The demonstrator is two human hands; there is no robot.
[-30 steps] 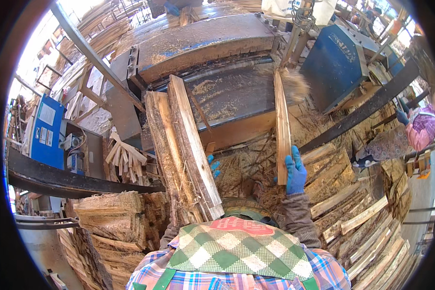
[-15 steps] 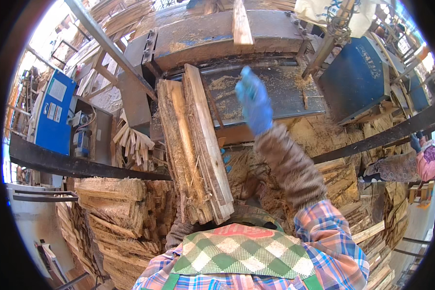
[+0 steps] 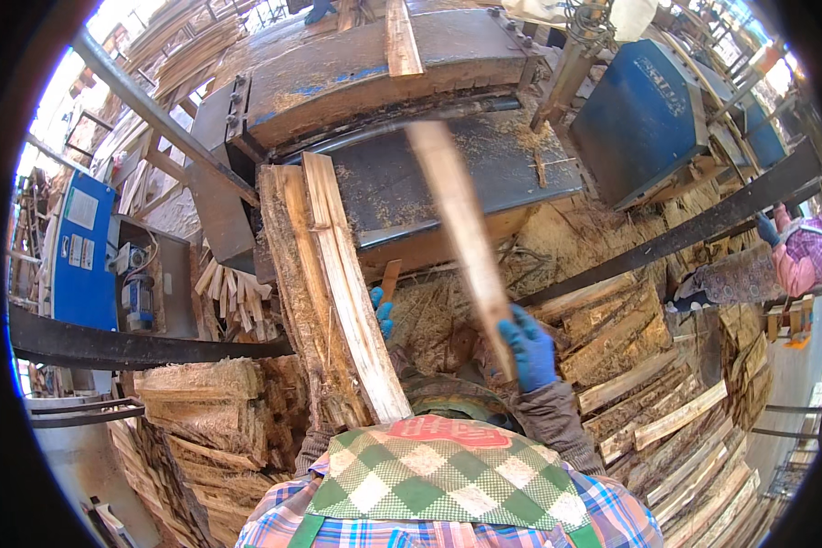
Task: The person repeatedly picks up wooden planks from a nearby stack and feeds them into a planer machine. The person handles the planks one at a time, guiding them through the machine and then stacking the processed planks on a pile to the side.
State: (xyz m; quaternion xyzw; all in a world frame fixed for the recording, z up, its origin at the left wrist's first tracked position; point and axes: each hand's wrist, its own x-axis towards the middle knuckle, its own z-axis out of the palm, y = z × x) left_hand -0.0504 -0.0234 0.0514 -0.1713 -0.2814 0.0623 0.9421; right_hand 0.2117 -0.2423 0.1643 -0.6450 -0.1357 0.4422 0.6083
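Using our closed right hand (image 3: 531,351), we are holding a board (image 3: 459,215) toward eleven o'clock; left hand (image 3: 384,312), curled, is clasping planks (image 3: 345,274).

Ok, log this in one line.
Right grip: single board | Left grip: partly hidden behind board bundle | Machine bed: scattered sawdust

The person's right grip (image 3: 532,354), gloved in blue, held a board (image 3: 457,219) that slanted toward the machine (image 3: 374,80); the left grip (image 3: 384,318) showed beside a bundle of boards (image 3: 340,265).
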